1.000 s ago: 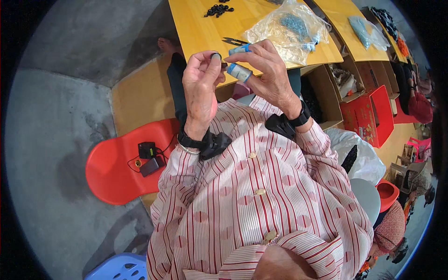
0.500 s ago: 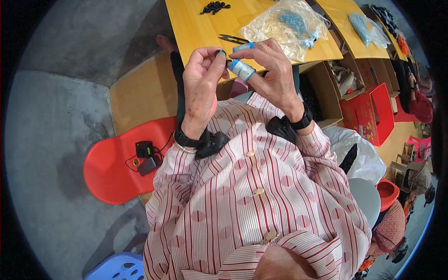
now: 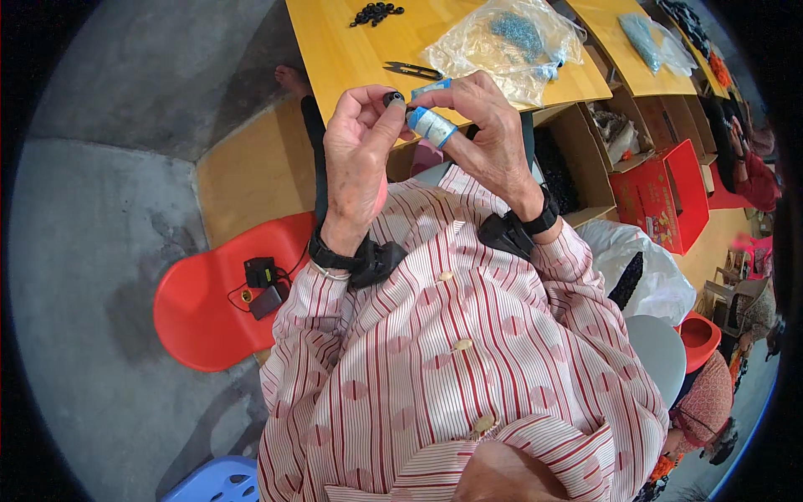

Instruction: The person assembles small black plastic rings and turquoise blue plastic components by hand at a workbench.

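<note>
Just past the front edge of the yellow table, my left hand (image 3: 355, 163) pinches a small round black piece (image 3: 393, 98) between thumb and fingertips; a hole shows in its middle. My right hand (image 3: 495, 142) meets it from the other side, thumb and index finger closed together at the piece. Blue and white tape (image 3: 433, 127) wraps those two fingers. Something dark sits at the right fingertips, too small to tell. Beyond the hands, thread snips (image 3: 413, 70) lie on the table, with a heap of similar black pieces (image 3: 376, 13) farther back.
A clear plastic bag (image 3: 456, 52) of blue beads lies on the yellow table (image 3: 335, 58). Cardboard boxes (image 3: 577, 142) and a red box (image 3: 648, 201) stand to the right. At my left is a red chair (image 3: 196, 309) with small black devices on it. Other people sit at far right.
Both hands keep their grip and have barely moved. The black piece has turned a little, so its hole shows more. The tabletop has shifted slightly up and left in the view.
</note>
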Motion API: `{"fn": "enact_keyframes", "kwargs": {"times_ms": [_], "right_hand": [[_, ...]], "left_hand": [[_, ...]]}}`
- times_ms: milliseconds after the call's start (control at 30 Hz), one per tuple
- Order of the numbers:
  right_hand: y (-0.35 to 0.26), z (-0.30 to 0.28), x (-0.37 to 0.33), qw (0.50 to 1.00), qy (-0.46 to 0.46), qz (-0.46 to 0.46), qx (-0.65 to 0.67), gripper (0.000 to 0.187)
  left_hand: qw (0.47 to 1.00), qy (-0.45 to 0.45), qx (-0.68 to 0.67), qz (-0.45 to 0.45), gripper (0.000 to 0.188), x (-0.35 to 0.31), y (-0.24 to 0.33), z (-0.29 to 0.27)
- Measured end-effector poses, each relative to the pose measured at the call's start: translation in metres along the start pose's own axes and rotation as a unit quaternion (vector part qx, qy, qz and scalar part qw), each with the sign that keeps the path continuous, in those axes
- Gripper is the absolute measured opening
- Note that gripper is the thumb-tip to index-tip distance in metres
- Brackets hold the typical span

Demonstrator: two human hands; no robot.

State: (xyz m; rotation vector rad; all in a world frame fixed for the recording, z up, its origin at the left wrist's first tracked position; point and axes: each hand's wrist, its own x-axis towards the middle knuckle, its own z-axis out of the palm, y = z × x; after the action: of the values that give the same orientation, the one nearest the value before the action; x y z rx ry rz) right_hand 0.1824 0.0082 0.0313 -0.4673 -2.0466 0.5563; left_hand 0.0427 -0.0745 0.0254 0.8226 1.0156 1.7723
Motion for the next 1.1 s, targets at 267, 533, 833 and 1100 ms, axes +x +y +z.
{"fn": "enact_keyframes", "kwargs": {"times_ms": [267,533,833,1100], "right_hand": [[0.013,-0.02,0.002,0.985,-0.044,0.105,0.131,0.023],[0.012,-0.037,0.006,0.945,-0.111,0.218,0.216,0.026],[0.013,-0.041,0.01,0.968,-0.115,0.162,0.151,0.023],[0.014,-0.043,0.015,0.992,-0.125,0.012,0.019,0.021]], "left_hand": [[0.999,-0.022,-0.007,-0.041,0.023,0.001,0.001,-0.006],[0.997,-0.064,0.031,-0.039,0.021,-0.001,0.003,-0.001],[0.993,-0.085,0.071,-0.032,0.02,-0.002,0.004,0.001],[0.99,-0.091,0.104,-0.025,0.019,-0.003,0.008,0.002]]}}
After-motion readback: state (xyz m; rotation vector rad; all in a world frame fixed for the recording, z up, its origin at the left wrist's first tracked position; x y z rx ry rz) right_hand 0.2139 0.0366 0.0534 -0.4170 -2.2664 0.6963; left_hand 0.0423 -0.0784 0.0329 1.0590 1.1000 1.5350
